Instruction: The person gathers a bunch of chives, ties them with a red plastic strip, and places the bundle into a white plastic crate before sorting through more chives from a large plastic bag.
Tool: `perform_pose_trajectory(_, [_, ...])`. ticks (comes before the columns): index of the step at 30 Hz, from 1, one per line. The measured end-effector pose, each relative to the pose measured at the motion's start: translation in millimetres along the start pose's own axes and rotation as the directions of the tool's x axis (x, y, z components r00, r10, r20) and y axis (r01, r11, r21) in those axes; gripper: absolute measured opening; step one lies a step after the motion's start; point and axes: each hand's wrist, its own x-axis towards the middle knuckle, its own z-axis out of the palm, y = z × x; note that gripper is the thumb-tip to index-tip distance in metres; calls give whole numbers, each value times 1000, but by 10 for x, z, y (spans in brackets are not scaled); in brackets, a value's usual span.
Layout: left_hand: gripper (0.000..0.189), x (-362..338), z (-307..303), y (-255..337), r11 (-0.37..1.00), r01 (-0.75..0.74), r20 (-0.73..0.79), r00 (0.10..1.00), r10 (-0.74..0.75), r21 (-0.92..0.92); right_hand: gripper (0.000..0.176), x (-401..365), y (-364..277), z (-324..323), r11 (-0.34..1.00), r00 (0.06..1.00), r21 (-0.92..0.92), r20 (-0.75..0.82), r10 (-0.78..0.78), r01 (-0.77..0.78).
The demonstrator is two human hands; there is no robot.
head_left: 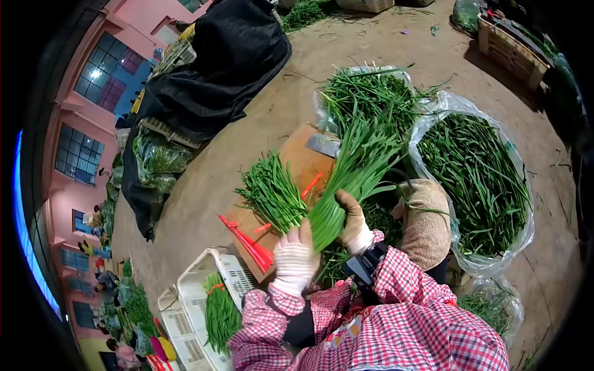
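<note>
Nearest to us spreads a red-and-white checked cotton garment, its lower edge cut off. Past it, on the orange-brown flat board, our landmark, lies a loose bunch of thin dark-green stalks. Over the board's right side we see a long sheaf of bright-green flat leaves. The right hand, in a tan-and-white glove, grips this sheaf with its thumb up along the edge, the other fingers hidden. The left hand, gloved likewise, has its fingertips at the stalk ends, where bunch and sheaf meet; its thumb is out of sight, so we cannot tell whether it is closed on either.

At the board's far end, a grey metal blade is partly covered by the leaves. Glossy red strips lie at the board's left edge. Left of the board and nearer us, a white slotted plastic crate holds a red-banded green bundle, partly behind the sleeve. Right of the board, a clear plastic bag bulges with greens; what the beige fleecy cloth between covers, we cannot make out.
</note>
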Motion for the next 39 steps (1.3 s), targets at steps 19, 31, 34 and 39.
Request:
perform_pose_trajectory(19, [98, 980, -293, -1032, 406, 248, 289, 956, 42, -880, 48, 545, -137, 833, 377, 955, -916, 221, 197, 134])
perform_pose_trajectory(31, [46, 1657, 14, -1593, 218, 102, 100, 995, -20, -971, 56, 1686, -418, 1429, -138, 779, -835, 420, 466, 532])
perform_pose_trajectory(34, [44, 1571, 487, -1657, -109, 260, 269, 960, -76, -959, 55, 1922, -532, 1199, -356, 861, -841, 223, 457, 407])
perform_pose_trajectory(39, [40, 1698, 1178, -1587, -465, 298, 402, 905, -141, -833, 45, 2089, -764, 674, -339, 882, -894, 117, 456, 294])
